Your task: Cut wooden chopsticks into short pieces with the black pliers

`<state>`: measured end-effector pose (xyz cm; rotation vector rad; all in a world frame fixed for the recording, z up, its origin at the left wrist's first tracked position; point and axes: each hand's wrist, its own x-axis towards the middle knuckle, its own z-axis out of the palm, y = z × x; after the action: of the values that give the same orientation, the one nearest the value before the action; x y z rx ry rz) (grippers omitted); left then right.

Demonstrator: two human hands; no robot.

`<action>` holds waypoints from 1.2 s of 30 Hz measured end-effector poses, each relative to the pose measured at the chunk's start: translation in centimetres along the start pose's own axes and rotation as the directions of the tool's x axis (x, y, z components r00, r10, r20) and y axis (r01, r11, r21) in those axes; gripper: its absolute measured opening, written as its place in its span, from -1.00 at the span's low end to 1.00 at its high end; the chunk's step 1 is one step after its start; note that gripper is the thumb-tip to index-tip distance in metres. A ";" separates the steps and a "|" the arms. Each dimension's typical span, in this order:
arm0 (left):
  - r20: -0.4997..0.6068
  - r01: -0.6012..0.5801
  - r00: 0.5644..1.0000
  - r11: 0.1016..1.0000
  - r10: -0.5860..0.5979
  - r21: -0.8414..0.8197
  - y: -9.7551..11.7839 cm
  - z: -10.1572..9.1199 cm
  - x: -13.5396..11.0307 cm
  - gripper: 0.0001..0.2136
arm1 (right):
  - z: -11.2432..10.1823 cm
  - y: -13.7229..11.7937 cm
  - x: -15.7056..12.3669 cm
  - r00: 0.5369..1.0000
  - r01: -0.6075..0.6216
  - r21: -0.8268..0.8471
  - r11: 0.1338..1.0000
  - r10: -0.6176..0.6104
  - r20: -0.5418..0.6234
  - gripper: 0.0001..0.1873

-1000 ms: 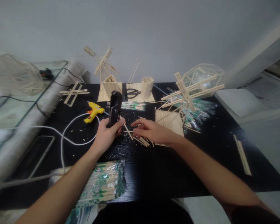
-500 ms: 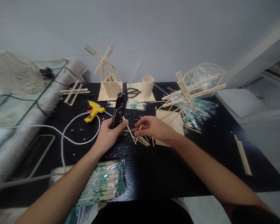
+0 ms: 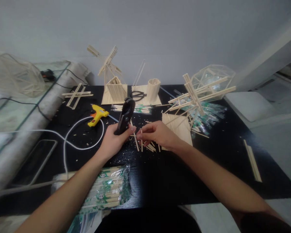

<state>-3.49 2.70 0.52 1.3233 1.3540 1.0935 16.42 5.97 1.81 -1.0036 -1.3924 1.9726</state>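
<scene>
My left hand (image 3: 113, 140) is closed round the handles of black cutting pliers (image 3: 125, 115), whose head points up and away, tilted to the right. My right hand (image 3: 157, 133) pinches a short thin wooden stick (image 3: 141, 140), held nearly upright just right of the pliers. Below both hands lies a small heap of cut sticks (image 3: 149, 147) on the black table (image 3: 165, 176), amid wood chips.
A yellow glue gun (image 3: 98, 114) with a white cord (image 3: 70, 136) lies left. A pack of chopsticks (image 3: 104, 191) sits by the near edge. Stick models, a wooden panel (image 3: 178, 127), scissors (image 3: 137, 95) and clear wrappers crowd the back. Two sticks (image 3: 252, 160) lie right.
My right hand has lifted one short stick out of the heap and turned it upright. The pliers in my left hand have tilted to the right, toward that stick.
</scene>
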 end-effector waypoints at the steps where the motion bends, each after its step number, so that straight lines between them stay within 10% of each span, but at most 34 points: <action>1: -0.002 0.003 1.000 1.000 -0.003 0.005 0.0 0.0 0.0 -0.70 | 0.0 0.1 0.0 1.000 0.009 0.007 1.000 -0.009 -0.008 -0.64; 10: 0.015 -0.092 0.996 0.970 0.090 0.224 0.3 -0.2 0.0 -0.72 | 0.0 0.3 0.1 0.979 0.072 -0.080 0.994 -0.086 -0.186 -0.57; 21: 0.062 -0.214 0.959 0.559 0.278 0.801 0.2 -0.6 0.0 -0.79 | -0.2 -1.6 -0.7 0.962 0.146 -0.070 0.987 -0.158 -0.224 -0.61; 36: 0.068 -0.186 0.958 0.417 0.280 0.890 0.9 -0.4 -0.4 -0.74 | -0.2 -1.8 -1.0 0.939 0.205 -0.210 0.956 -0.253 -0.232 -0.68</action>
<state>-3.72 2.31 1.45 2.3202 1.9872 0.5413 17.18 5.97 3.71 -1.0796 -1.4878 1.5083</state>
